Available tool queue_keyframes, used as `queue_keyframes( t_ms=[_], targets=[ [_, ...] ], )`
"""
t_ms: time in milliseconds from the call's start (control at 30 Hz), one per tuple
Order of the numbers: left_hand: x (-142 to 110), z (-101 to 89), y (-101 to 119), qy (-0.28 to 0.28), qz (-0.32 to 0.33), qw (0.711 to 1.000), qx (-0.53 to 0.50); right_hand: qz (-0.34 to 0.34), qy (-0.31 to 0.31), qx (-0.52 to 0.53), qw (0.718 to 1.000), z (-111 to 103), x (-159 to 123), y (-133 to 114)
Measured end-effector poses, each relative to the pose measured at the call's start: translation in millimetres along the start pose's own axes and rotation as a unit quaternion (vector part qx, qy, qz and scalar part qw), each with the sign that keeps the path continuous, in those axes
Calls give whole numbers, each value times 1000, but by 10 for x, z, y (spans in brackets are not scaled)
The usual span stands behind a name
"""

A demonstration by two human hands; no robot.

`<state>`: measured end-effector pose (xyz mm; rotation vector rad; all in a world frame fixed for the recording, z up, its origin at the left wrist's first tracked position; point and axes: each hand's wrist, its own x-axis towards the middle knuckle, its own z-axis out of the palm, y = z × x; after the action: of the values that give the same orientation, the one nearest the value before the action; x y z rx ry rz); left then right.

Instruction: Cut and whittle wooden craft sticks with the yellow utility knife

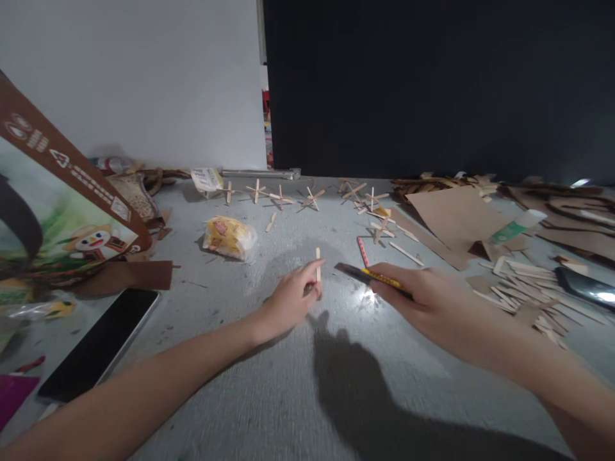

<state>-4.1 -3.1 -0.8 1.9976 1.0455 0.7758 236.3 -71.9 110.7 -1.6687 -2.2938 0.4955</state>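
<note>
My left hand pinches a short wooden stick and holds it upright on the grey floor. Just to its right, my right hand is closed round a yellow-and-black utility knife whose dark tip points left toward the stick. A small gap separates the knife tip from the stick. A red pencil-like stick lies on the floor just beyond the knife.
Several crossed wooden stick pieces lie in a row near the wall. Loose sticks and brown cardboard sheets are at right. A yellow plastic packet, a dark phone and a printed bag sit at left.
</note>
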Motion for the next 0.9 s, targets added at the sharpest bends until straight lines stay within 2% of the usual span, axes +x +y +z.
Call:
queue_keyframes(
  t_ms=[167,333,433,667,833,900],
  targets=[
    [1,-27,-17,-54,80,982,163,10,36,-16,999,-105,32,51],
    [4,-98,-17,-93,90,971,199,11,30,-10,999,-82,37,26],
    [4,-111,0,-98,103,966,217,15,31,-11,999,-67,48,27],
    [40,-72,0,-54,32,977,202,6,30,-6,1000,-54,48,34],
    [83,-128,-58,14,24,979,203,1,27,-4,1000,-67,64,23],
    [106,-172,-86,22,33,977,210,0,27,-1,1000,-76,82,41]
  ],
)
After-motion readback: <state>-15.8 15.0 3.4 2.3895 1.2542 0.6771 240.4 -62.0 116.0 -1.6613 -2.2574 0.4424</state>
